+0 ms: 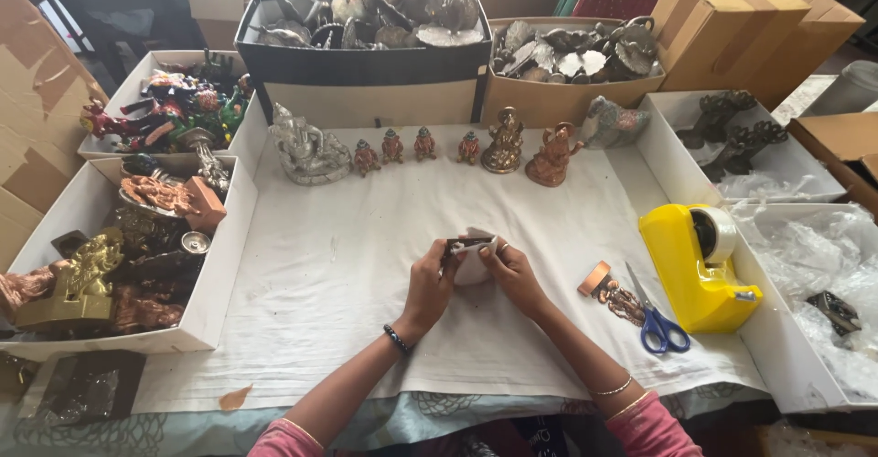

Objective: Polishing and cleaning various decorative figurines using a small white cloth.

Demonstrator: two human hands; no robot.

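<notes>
I hold a small dark figure point(455, 247) half wrapped in white paper point(476, 260) above the middle of the surface point(320, 274), my left hand point(430, 283) and right hand point(514, 274) both closed on it. The wrap looks unfinished; the tape dispenser point(697, 269) sits untouched to my right.

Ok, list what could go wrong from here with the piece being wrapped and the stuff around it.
1. Both hands, left hand and right hand, hold the small dark item half in white paper; it might slip out.
2. The scissors lie close to the right forearm; a sweep could catch them.
3. The figurines stand loose and could topple.
</notes>
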